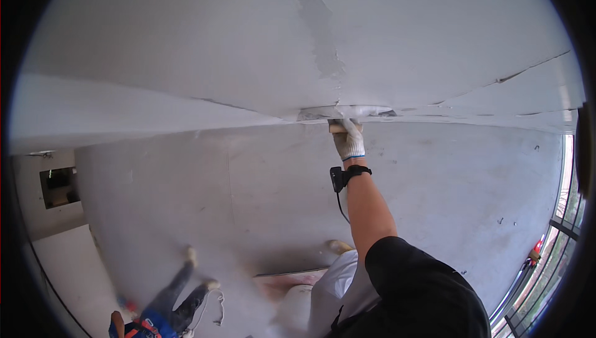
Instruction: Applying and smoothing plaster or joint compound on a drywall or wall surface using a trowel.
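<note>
My right hand [349, 141], in a white knit glove, is raised overhead and closed on the wooden handle of a trowel [345, 113]. The blade lies flat against the seam where the white ceiling [186, 40] meets the grey wall [261, 176], on a patch of fresh grey filler. A black band with a cable sits on that wrist. Low down by my chest there is a flat board [287, 274] with a pale rounded shape under it. I cannot tell whether that shape is my left hand.
A darker filler strip [316, 21] runs up the ceiling. Thin cracks cross the ceiling at right [515, 76]. Another person [162, 313] in blue and grey is far below at lower left. Window bars [552, 257] stand at right, a wall recess [59, 186] at left.
</note>
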{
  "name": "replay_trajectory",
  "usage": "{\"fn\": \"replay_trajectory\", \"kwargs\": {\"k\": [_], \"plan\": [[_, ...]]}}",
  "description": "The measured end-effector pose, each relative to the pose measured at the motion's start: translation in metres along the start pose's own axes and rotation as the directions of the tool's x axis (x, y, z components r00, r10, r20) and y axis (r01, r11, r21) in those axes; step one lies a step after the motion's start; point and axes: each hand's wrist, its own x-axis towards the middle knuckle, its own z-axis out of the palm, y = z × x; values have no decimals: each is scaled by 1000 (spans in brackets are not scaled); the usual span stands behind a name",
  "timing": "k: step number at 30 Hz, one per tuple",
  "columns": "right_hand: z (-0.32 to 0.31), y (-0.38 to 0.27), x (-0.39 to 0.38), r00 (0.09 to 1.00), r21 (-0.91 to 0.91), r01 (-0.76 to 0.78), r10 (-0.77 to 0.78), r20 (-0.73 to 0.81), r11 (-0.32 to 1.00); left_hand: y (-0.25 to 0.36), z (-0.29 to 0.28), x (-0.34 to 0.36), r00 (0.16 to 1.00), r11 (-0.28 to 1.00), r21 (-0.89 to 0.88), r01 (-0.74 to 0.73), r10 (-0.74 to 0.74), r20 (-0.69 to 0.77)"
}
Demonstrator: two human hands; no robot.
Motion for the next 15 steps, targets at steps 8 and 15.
{"fn": "replay_trajectory", "kwargs": {"k": [8, 15], "plan": [[177, -52, -57, 989, -109, 103, -91, 113, 989, 46, -24, -1, 959, 942, 209, -264, 279, -46], [430, -137, -139, 945, -123, 290, -264, 191, 949, 25, -35, 51, 940, 922, -193, -335, 340, -9]]}}
